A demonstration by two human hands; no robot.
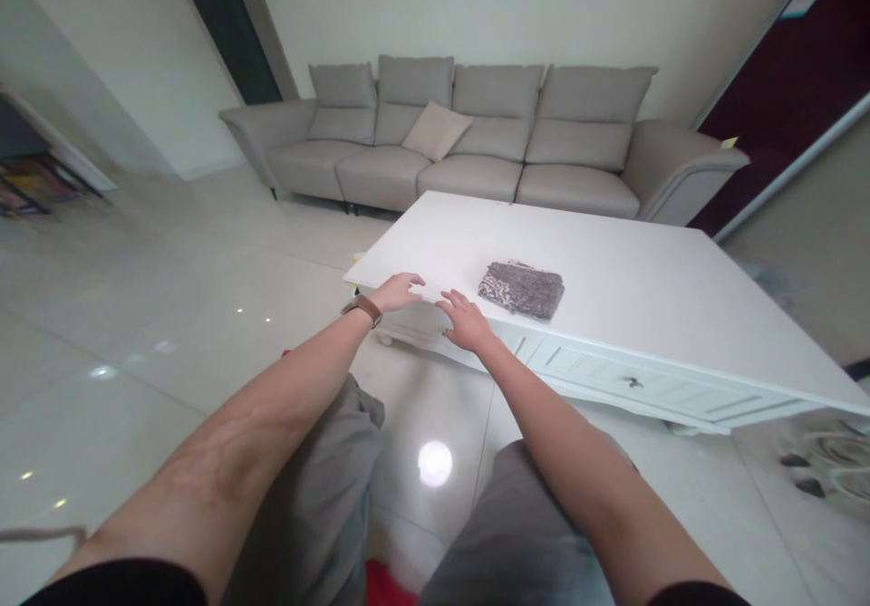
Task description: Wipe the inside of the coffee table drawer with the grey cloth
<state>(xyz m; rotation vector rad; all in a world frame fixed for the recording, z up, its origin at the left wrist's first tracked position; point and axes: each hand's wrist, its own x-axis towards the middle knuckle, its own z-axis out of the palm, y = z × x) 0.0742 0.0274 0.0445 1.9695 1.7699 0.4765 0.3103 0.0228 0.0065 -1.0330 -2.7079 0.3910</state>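
Observation:
A folded grey-brown cloth [522,289] with a pale pattern at its left end lies on the white coffee table [612,271]. My left hand [400,292], a watch on its wrist, is at the table's near edge, fingers apart and holding nothing. Just to its right, my right hand [466,320] reaches to the same edge, its fingers spread and nothing in them. The cloth is a short way right of my right hand, apart from it. Whether the fingertips touch the tabletop, I cannot tell.
Behind the table stands a long grey sofa [476,130] with a beige cushion [437,131]. The table's front has a drawer with a small handle [633,382]. Glossy tiled floor [204,298] stretches to the left. A dark red door [781,81] is at the right.

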